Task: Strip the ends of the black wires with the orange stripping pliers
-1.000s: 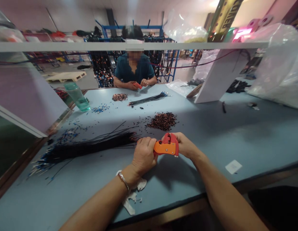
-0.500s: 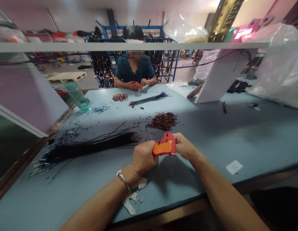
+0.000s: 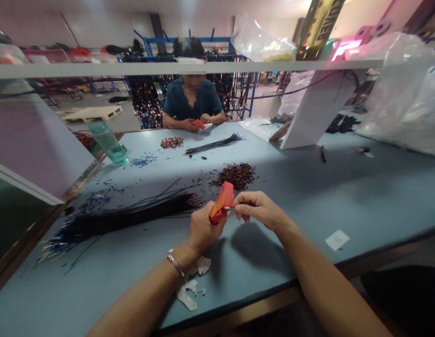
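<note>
My left hand (image 3: 204,228) is wrapped round the handles of a red and orange wire stripper (image 3: 222,201), held above the table with its head up. Close beside the tool's head, my right hand (image 3: 258,209) has thumb and forefinger pinched together; whatever they hold is too small to make out. To the left lies a thick bundle of black wires (image 3: 129,216) with blue and bare ends at its far left. Just beyond the stripper is a heap of short black and copper-coloured offcuts (image 3: 238,176).
Across the table (image 3: 343,196) a co-worker (image 3: 192,100) holds a red tool. A thinner wire bundle (image 3: 213,145), a copper-coloured pile (image 3: 172,142) and a green bottle (image 3: 108,142) stand or lie toward the back. A white shelf (image 3: 150,69) spans above; torn white scraps (image 3: 187,298) lie in front.
The wire stripper has turned from broadside to nearly edge-on and shifted slightly left with my left hand. My right hand has come away from its side, fingers now visible in a pinch.
</note>
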Available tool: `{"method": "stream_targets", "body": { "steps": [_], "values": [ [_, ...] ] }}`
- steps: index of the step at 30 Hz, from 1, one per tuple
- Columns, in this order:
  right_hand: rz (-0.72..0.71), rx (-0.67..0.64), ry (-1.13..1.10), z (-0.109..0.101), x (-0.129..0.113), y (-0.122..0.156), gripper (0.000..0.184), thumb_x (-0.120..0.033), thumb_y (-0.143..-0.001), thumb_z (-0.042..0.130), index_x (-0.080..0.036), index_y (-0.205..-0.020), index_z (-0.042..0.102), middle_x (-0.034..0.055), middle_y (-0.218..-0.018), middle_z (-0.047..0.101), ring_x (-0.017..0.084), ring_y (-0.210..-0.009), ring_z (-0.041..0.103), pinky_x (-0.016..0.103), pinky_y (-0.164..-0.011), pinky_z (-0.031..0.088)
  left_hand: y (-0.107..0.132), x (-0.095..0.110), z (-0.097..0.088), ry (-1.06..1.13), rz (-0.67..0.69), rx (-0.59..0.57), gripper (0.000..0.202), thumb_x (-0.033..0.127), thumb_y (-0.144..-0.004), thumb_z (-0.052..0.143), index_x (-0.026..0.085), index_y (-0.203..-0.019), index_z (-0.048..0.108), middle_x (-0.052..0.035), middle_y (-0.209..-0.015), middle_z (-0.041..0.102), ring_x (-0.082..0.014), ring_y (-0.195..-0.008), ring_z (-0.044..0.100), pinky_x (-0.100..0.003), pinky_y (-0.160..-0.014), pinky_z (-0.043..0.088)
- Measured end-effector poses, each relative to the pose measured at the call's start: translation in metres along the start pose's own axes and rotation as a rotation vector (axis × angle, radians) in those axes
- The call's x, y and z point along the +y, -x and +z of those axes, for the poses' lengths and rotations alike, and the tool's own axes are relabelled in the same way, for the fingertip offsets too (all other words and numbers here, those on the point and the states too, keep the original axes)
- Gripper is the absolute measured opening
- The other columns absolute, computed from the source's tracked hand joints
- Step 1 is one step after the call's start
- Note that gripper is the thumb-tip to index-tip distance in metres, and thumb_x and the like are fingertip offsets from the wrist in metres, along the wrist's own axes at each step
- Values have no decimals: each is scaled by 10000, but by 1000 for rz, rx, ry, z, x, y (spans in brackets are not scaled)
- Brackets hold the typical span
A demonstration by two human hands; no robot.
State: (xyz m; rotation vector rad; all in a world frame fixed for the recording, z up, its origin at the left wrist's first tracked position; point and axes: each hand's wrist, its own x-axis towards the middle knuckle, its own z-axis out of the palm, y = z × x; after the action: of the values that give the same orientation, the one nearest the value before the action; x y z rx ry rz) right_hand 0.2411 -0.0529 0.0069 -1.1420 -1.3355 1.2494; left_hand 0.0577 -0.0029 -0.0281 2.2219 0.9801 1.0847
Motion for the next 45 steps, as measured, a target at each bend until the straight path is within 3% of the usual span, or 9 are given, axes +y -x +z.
{"method": "stream_targets", "body": {
  "steps": [5, 10, 13, 19, 27, 30, 34, 39, 45],
  "values": [
    [-27, 106, 2, -3, 8, -3, 245, -398, -793, 661, -167, -797, 581, -17, -629, 634, 59, -431, 503, 188, -438, 407, -6, 0, -5, 398, -142, -26, 196, 346, -767, 633, 192, -707, 529, 22, -641, 531, -125, -616, 488, -261, -646, 407],
    [-78, 206, 37, -5, 13, -5, 212, -386, -808, 632, -181, -844, 589, -84, -505, 460, 64, -433, 420, 187, -425, 363, -6, 3, -2, 1132, -417, -288, 239, 326, -718, 681, 184, -846, 537, 21, -681, 563, -143, -655, 567, -352, -776, 482],
    [-115, 232, 74, -7, 11, -5, 206, -367, -837, 582, -173, -906, 580, -72, -570, 484, 67, -483, 449, 202, -487, 394, -7, 4, -4, 1344, -504, -449, 258, 313, -678, 709, 170, -809, 539, 27, -658, 530, -134, -636, 566, -378, -810, 486],
    [-185, 240, 162, -7, 4, -1, 177, -342, -869, 537, -174, -923, 548, 0, -713, 641, 100, -559, 586, 242, -591, 473, -7, 4, -8, 1401, -529, -614, 249, 292, -672, 732, 156, -785, 557, 14, -643, 534, -136, -623, 563, -374, -778, 486],
    [-297, 482, 585, 3, -7, 8, 137, -304, -920, 448, -208, -856, 522, -48, -550, 505, 84, -458, 455, 202, -508, 375, 0, 5, -3, 1287, -494, -763, 281, 305, -660, 762, 142, -794, 575, -11, -648, 577, -171, -627, 602, -392, -772, 474],
    [-380, 568, 700, 4, -10, 11, 128, -290, -916, 452, -209, -855, 529, -50, -548, 479, 86, -460, 421, 208, -521, 360, 0, 5, -3, 1278, -503, -772, 287, 306, -661, 765, 140, -796, 574, -11, -651, 579, -171, -619, 603, -401, -776, 475],
    [-437, 571, 746, 4, -9, 12, 143, -283, -918, 472, -211, -821, 549, -56, -538, 456, 81, -455, 388, 204, -524, 355, 0, 7, -5, 1310, -518, -763, 299, 307, -645, 777, 142, -793, 575, -4, -640, 567, -167, -618, 595, -387, -757, 475],
    [-506, 485, 721, 3, -5, 9, 167, -277, -936, 475, -207, -847, 599, -4, -693, 588, 95, -590, 511, 208, -615, 411, 0, 7, -5, 1302, -508, -774, 303, 311, -653, 776, 138, -814, 585, -13, -647, 579, -169, -626, 597, -380, -748, 473],
    [-647, 561, 756, 2, -4, 3, 154, -237, -919, 512, -218, -813, 622, 40, -813, 595, 137, -747, 576, 252, -718, 464, -1, 6, -4, 1331, -504, -742, 296, 309, -654, 775, 141, -812, 590, -8, -650, 573, -165, -640, 593, -369, -749, 475]
  ]
}}
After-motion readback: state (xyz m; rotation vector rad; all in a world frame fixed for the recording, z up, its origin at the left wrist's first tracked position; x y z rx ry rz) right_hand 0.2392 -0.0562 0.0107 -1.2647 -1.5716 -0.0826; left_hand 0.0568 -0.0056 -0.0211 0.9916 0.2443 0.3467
